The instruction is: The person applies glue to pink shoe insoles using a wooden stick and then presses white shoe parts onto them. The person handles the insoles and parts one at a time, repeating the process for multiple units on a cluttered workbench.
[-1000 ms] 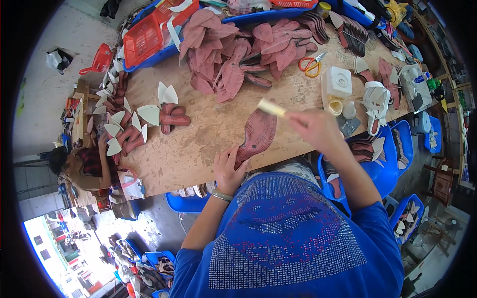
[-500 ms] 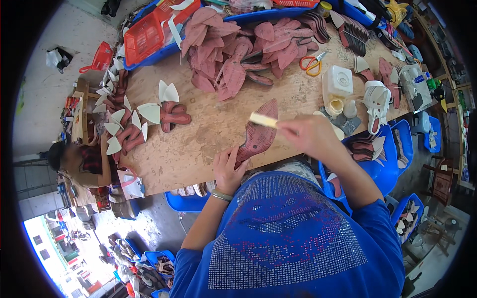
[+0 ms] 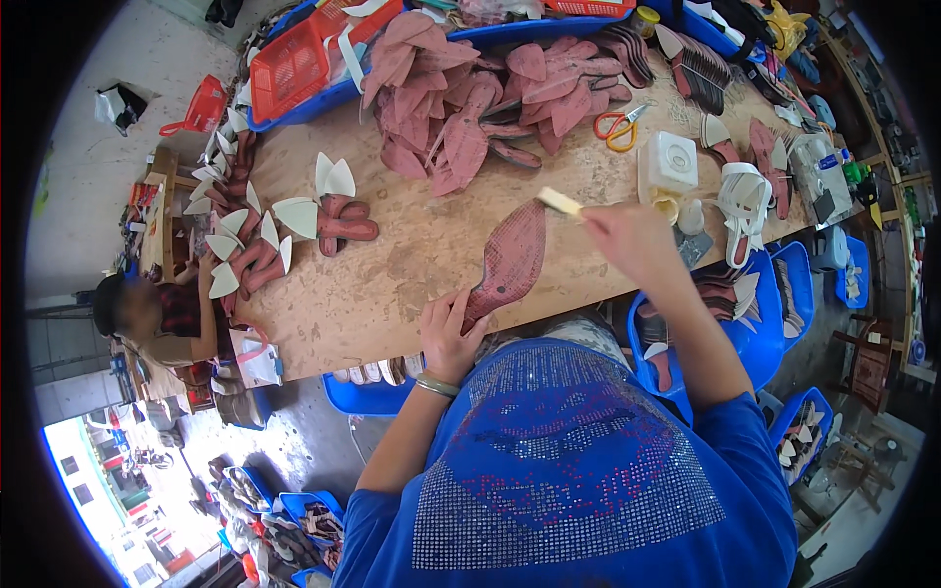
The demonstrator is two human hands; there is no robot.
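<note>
A reddish shoe insole [image 3: 515, 257] with a pointed toe lies on the wooden table [image 3: 392, 304] in front of me. My left hand [image 3: 452, 335] grips its narrow heel end at the table's near edge. In my right hand [image 3: 632, 240] is a flat brush [image 3: 560, 203] with a pale handle, closed between the fingers. The brush head is just beside the insole's far tip; whether it touches cannot be made out. Right of that hand stand a white plastic container [image 3: 668, 162] and a small open pot [image 3: 666, 208].
A heap of red insoles [image 3: 461, 118] covers the table's far middle. Orange-handled scissors [image 3: 618, 129] lie beside it. Insoles with white pointed pieces [image 3: 343, 220] sit at the left, near another person [image 3: 176, 318]. Blue bins [image 3: 755, 323] hold shoe parts at the right.
My right hand has moved the brush from the insole's middle up and right to its far tip. The left hand keeps its hold on the heel end.
</note>
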